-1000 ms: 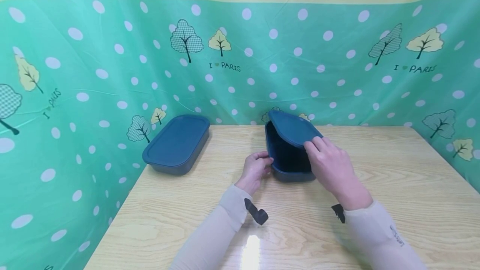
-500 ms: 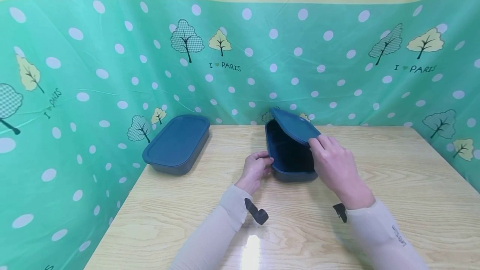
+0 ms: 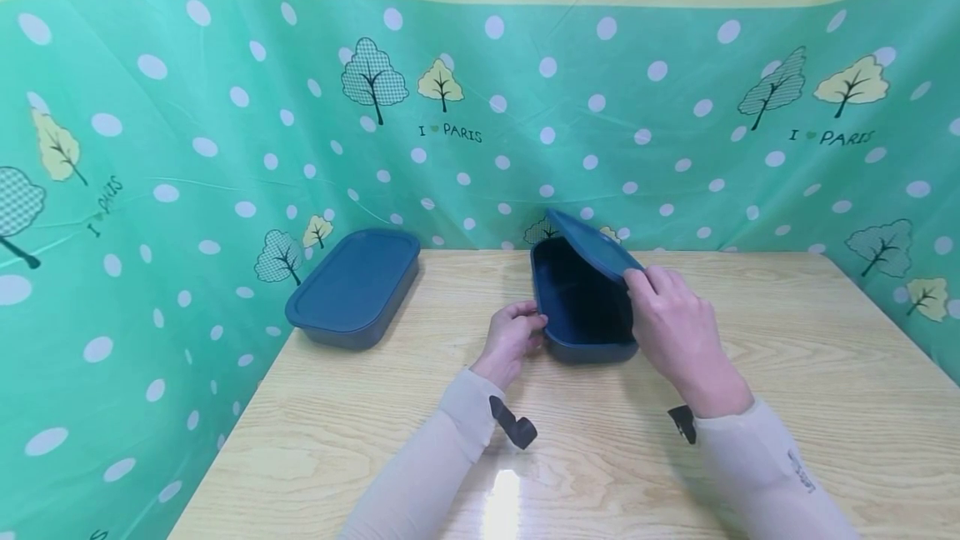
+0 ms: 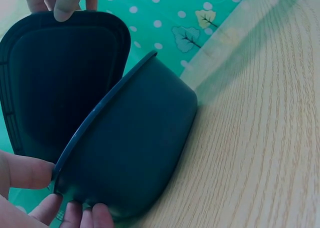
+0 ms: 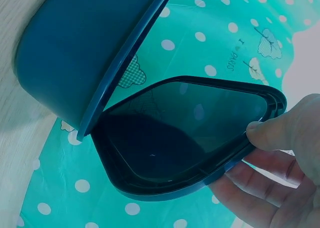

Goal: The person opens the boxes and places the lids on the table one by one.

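A dark blue rectangular food container (image 3: 592,352) stands on the table, its dark inside partly exposed. Its lid (image 3: 596,247) is tilted up above it, sloping over the right side. My right hand (image 3: 675,336) pinches the lid's near edge, thumb on the underside, as the right wrist view shows. In that view the lid (image 5: 185,138) meets the container's rim at one end. My left hand (image 3: 512,342) holds the container's left rim, thumb at the top edge and fingertips against the outer wall (image 4: 125,138).
A second dark blue container (image 3: 356,286) with its lid on stands at the table's left edge. Behind the wooden table (image 3: 420,407) hangs a green dotted curtain (image 3: 465,65), which also runs along both sides.
My right hand has moved slightly right and up with the lid, which now tilts more steeply and uncovers more of the container's inside. The left hand and the second container have stayed put.
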### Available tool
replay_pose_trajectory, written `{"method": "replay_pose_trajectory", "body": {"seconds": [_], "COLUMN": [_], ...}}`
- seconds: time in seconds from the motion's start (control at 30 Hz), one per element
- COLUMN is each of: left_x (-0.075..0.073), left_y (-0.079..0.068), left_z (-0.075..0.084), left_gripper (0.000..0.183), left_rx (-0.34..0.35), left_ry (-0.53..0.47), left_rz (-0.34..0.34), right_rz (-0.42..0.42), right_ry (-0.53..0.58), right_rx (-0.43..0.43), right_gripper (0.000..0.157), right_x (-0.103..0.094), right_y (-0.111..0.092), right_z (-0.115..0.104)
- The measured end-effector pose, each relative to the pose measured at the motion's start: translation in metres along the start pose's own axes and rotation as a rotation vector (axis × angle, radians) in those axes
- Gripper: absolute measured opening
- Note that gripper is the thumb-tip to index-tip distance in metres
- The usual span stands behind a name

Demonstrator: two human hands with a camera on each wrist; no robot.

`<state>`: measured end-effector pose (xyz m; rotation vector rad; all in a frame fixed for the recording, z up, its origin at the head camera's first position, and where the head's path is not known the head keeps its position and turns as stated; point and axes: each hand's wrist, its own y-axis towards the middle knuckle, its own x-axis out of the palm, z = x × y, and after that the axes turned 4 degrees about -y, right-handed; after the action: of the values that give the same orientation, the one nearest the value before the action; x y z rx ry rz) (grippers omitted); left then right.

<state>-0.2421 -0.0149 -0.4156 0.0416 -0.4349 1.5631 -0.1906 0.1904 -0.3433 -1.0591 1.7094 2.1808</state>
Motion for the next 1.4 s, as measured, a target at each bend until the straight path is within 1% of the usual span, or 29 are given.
{"method": "replay_pose_trajectory", "body": {"seconds": [0.33,0.6,0.97,1.4], "left_x": [0.0,0.001,0.001,0.001], "left_y": [0.0,0.0,0.0,0.001], "left_z": [0.0,0.0,0.0,-0.002], "left_gripper": [0.035,0.036,0.035,0.033], "left_rx": [0.002,0.008,0.006,0.01], "left_ry": [-0.001,-0.003,0.011,-0.01], "left_rz": [-0.005,-0.007,0.0,0.002], "right_rz": [-0.026,-0.025,0.013,0.054], "right_ry": [-0.001,0.021,0.024,0.061], "right_rx": [0.029,0.048,0.058,0.119], "right_gripper": [0.022,0.028,0.025,0.023], "right_x": [-0.002,-0.004,-0.002,0.0], "right_y": [0.0,0.0,0.0,0.0], "right_z": [0.0,0.001,0.005,0.012]}}
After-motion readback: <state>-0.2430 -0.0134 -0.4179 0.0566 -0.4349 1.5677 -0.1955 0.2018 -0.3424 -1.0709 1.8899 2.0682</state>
